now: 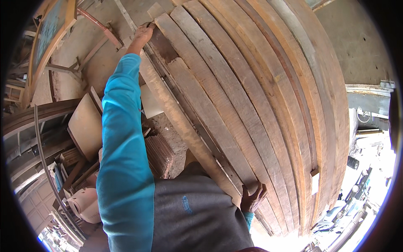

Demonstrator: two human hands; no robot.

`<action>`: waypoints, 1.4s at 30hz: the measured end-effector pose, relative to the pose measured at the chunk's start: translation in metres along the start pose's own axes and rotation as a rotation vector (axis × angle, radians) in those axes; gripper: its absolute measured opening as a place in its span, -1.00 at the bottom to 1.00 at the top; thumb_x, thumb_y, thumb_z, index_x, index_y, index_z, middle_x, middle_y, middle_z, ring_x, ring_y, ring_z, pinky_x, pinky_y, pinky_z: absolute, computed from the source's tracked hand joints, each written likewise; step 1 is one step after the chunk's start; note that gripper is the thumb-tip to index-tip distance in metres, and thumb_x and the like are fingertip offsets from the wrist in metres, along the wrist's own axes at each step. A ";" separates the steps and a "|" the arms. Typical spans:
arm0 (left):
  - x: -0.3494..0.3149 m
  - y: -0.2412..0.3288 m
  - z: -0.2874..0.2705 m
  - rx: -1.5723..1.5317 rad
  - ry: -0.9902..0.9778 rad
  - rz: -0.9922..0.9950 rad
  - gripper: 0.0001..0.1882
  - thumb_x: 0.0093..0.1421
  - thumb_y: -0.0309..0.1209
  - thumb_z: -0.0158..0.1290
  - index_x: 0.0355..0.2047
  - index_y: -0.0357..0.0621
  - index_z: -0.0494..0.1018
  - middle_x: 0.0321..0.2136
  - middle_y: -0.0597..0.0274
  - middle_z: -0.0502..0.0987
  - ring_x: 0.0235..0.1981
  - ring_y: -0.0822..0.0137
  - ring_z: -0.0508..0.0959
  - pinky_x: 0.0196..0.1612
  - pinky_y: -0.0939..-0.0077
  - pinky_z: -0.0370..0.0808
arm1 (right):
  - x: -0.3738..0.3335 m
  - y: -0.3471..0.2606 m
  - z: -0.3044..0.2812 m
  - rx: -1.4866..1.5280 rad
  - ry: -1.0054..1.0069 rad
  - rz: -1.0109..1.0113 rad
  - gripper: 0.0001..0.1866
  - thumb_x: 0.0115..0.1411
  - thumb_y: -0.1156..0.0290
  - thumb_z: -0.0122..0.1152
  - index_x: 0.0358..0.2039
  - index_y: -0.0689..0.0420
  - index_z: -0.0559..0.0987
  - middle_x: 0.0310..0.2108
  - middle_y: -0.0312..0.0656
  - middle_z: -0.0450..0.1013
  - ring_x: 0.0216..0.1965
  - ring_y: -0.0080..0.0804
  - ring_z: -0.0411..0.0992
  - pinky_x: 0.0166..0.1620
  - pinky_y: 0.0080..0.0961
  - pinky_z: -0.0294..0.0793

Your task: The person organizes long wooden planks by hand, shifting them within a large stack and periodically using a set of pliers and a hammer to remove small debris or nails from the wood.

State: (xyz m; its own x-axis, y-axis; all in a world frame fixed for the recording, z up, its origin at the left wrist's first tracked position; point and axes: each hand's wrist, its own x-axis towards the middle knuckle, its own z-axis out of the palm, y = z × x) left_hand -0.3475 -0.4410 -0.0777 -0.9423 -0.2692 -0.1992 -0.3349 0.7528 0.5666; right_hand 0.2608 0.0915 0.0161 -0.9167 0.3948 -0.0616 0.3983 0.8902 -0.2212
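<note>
In front of me lies a broad stack of long, weathered wooden planks, side by side and slanting from upper left to lower right. My left hand point(145, 34) reaches far forward, its fingers bent over the far end of the near-side boards, beside a dark brown plank surface point(163, 45). Close to my body, my right hand point(253, 198) grips a narrow brown wooden plank point(210, 115) near its lower end, thumb on one side and fingers on the other. A pale, rough-edged board point(176, 115) runs along the stack's near side. The undersides of both hands are hidden.
On the left stand a leaning cream panel point(86, 122), a curved metal strip point(41, 147) and a wooden frame with glass point(48, 38). Stacked reddish-brown slats point(158, 155) sit below the planks. A grey wall point(357, 46) rises at the right, with bright clutter below it.
</note>
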 end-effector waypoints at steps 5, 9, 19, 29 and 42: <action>0.005 -0.014 0.000 0.107 0.033 0.093 -0.26 0.46 0.23 -0.23 0.40 -0.04 0.29 0.34 -0.17 0.33 0.35 -0.20 0.29 0.40 -0.05 0.27 | 0.000 0.002 0.004 -0.025 0.017 -0.052 -0.19 -0.02 0.31 0.57 0.23 0.19 0.40 0.14 0.12 0.29 0.12 0.21 0.28 0.19 0.13 0.27; -0.001 -0.002 -0.002 0.051 -0.003 0.068 -0.26 0.47 0.20 -0.22 0.38 -0.13 0.28 0.31 -0.17 0.36 0.28 -0.21 0.35 0.34 -0.07 0.33 | 0.001 0.000 0.002 -0.032 0.005 -0.045 -0.22 0.02 0.28 0.56 0.22 0.20 0.39 0.14 0.12 0.30 0.13 0.20 0.29 0.21 0.12 0.26; -0.008 0.002 -0.008 0.143 -0.035 -0.155 0.01 0.35 0.35 -0.14 0.31 -0.49 0.18 0.21 -0.26 0.39 0.15 -0.16 0.44 0.16 -0.08 0.40 | -0.002 0.001 -0.003 -0.016 -0.049 0.002 -0.24 0.01 0.31 0.55 0.21 0.18 0.40 0.13 0.10 0.29 0.15 0.17 0.26 0.22 0.08 0.24; -0.008 0.000 0.004 0.522 0.011 0.133 -0.42 0.59 -0.15 -0.53 0.46 -0.21 0.00 0.30 -0.17 0.37 0.20 -0.17 0.45 0.23 0.04 0.45 | 0.004 -0.004 -0.005 0.008 -0.044 0.042 -0.24 -0.01 0.34 0.56 0.21 0.15 0.41 0.12 0.08 0.30 0.14 0.17 0.27 0.19 0.09 0.27; -0.033 0.003 -0.012 0.119 0.143 -0.021 -0.34 0.47 0.12 -0.28 0.15 -0.19 0.47 0.05 -0.27 0.57 0.15 -0.22 0.50 0.20 -0.06 0.43 | 0.002 0.003 0.000 -0.007 -0.038 0.002 -0.27 0.03 0.27 0.53 0.18 0.18 0.41 0.10 0.10 0.28 0.10 0.20 0.27 0.16 0.12 0.26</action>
State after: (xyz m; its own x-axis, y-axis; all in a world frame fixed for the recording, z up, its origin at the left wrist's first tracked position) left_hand -0.3176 -0.4371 -0.0594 -0.9277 -0.3625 -0.0893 -0.3609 0.8096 0.4630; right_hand 0.2598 0.0946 0.0152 -0.9165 0.3876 -0.0988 0.3999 0.8910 -0.2147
